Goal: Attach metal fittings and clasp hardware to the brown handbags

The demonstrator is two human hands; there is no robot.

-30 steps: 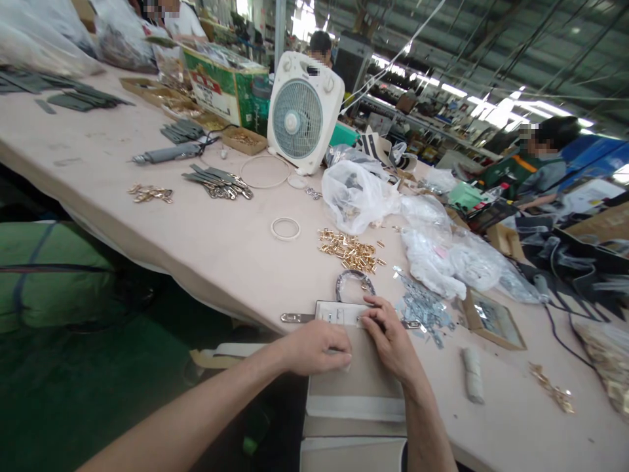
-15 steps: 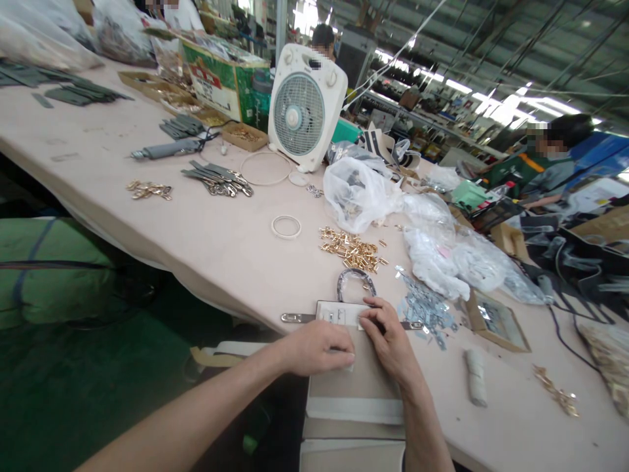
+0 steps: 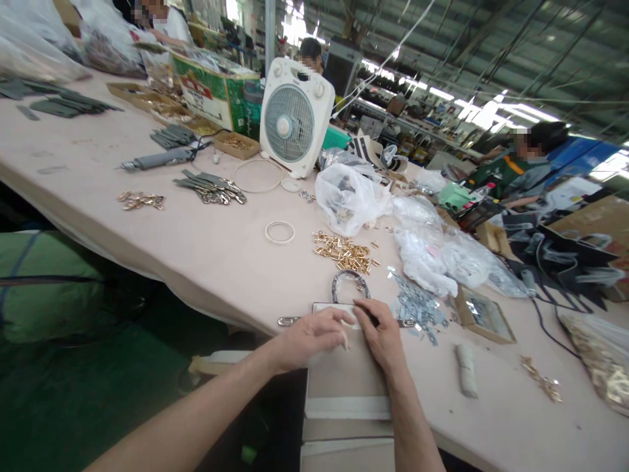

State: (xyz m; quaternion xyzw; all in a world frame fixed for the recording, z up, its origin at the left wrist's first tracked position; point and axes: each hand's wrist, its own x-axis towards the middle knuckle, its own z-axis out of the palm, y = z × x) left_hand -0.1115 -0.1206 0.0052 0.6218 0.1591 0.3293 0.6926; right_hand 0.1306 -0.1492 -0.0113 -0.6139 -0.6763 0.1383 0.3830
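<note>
Grey bag panel (image 3: 346, 373) lay at near edge of table (image 3: 221, 255), metal strip (image 3: 289, 320) across its top. Left hand (image 3: 309, 337) pressed flat on panel, grasping nothing. Right hand (image 3: 381, 334) pinched strip. Fitting step seemingly in hand. Next move called for steady hold and careful alignment.

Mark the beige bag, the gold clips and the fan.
beige bag (image 3: 344, 383): head view, bare front panel.
gold clips (image 3: 346, 252): head view, middle of the pile.
fan (image 3: 286, 124): head view, centre of the grille.

Long pink table (image 3: 206, 252), green floor (image 3: 98, 393)
</note>
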